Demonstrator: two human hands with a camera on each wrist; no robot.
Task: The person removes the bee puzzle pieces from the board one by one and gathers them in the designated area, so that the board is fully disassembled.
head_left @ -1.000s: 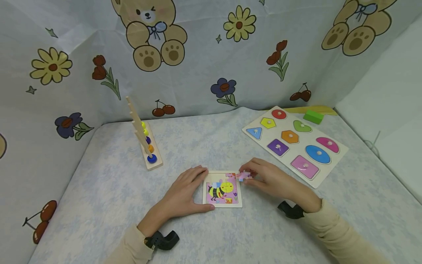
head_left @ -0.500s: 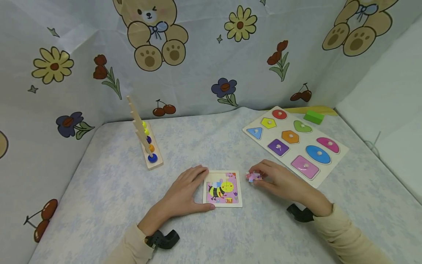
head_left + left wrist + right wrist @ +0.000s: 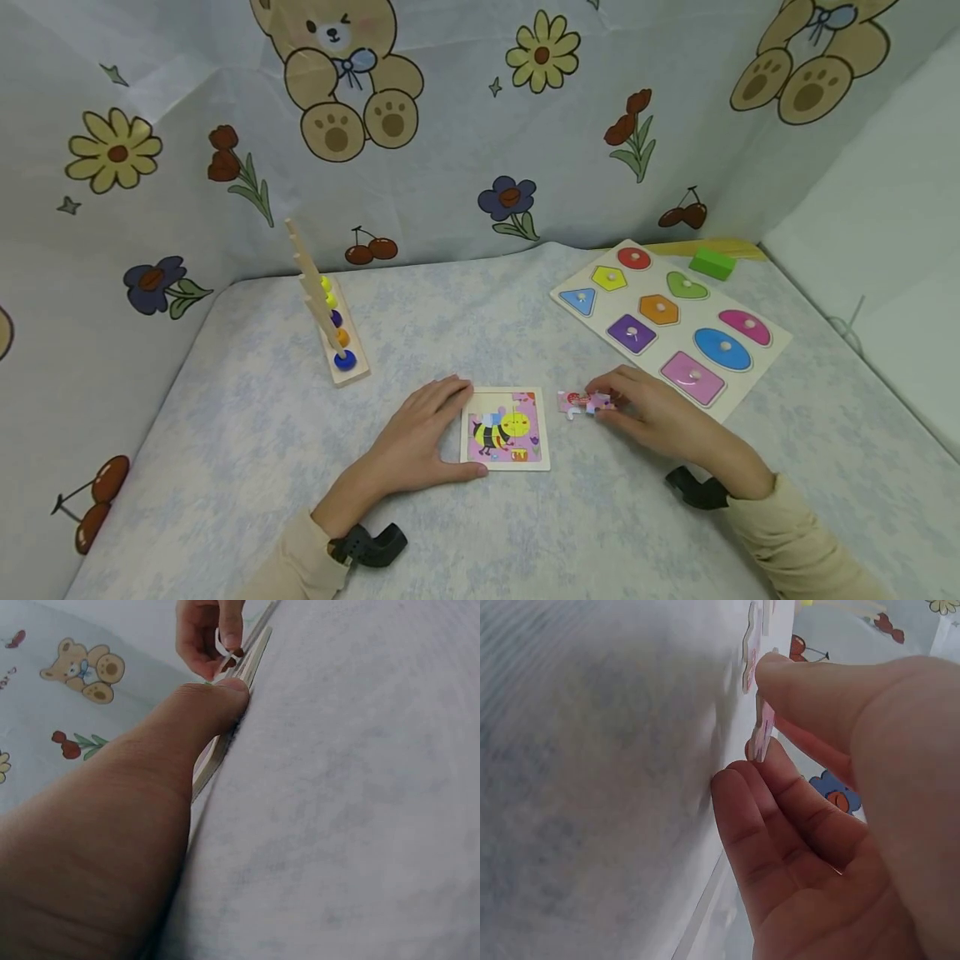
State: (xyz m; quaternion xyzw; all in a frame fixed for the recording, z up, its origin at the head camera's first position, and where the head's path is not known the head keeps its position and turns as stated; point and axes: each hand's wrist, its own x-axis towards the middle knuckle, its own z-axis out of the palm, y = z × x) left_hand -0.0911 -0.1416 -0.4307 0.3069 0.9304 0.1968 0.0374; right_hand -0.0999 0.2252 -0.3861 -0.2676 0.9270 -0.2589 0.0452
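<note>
My left hand [image 3: 416,437] rests at the left side of a square wooden puzzle tray [image 3: 543,450], its thumb on the lower edge and its fingers at the upper left corner. In the tray a bee picture shows, with bare wood at its upper left. Right of the tray, my right hand [image 3: 656,412] pinches a pink jigsaw piece [image 3: 763,727] between thumb and fingers. Beside it, towards the tray, lies another pink and red jigsaw piece [image 3: 572,403], apart from the pinched one in the right wrist view.
A shape board [image 3: 626,318] with several knobbed shapes lies at the back right, a green block [image 3: 712,265] behind it. At the left stands a wooden peg stand [image 3: 348,367] with coloured beads. A printed cloth [image 3: 450,125] hangs at the back.
My right hand has moved right, away from the tray's upper right corner, with a jigsaw piece. A second piece now shows more clearly beside it. The left hand stays on the tray.
</note>
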